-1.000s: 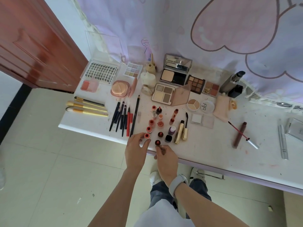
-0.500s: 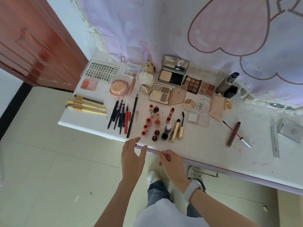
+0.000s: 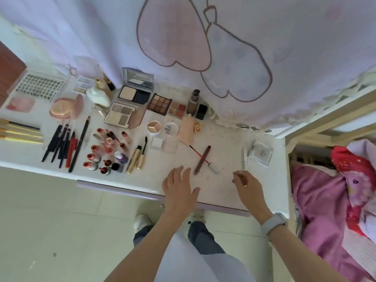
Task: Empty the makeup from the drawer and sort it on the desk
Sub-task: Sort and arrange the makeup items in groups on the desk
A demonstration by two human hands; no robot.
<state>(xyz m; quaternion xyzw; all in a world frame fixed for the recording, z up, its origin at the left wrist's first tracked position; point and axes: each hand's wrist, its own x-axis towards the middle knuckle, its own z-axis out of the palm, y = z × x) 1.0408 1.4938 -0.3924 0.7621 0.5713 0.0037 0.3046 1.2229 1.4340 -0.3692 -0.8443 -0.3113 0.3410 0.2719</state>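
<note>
White desk [image 3: 223, 139], smudged. Dark-red lip tube [image 3: 202, 159] just beyond left hand [image 3: 179, 190]. Silver-white pen [image 3: 245, 157] past right hand [image 3: 247, 185]. Grey wristband [image 3: 272, 221]. Lilac curtain [image 3: 264, 27], pink heart print. Pencils [image 3: 63, 146] black, one red. Gold-handled brushes [image 3: 20, 133].

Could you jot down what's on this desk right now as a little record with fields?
surface: white desk under a curtain
left hand: left hand open, fingers spread over the desk near the front edge
right hand: right hand fingers curled; whether it holds anything is unclear
nearest loose item: dark red tube lying crossed with a thin red wand
sorted groups: pencils; lipsticks; palettes at the back
</note>
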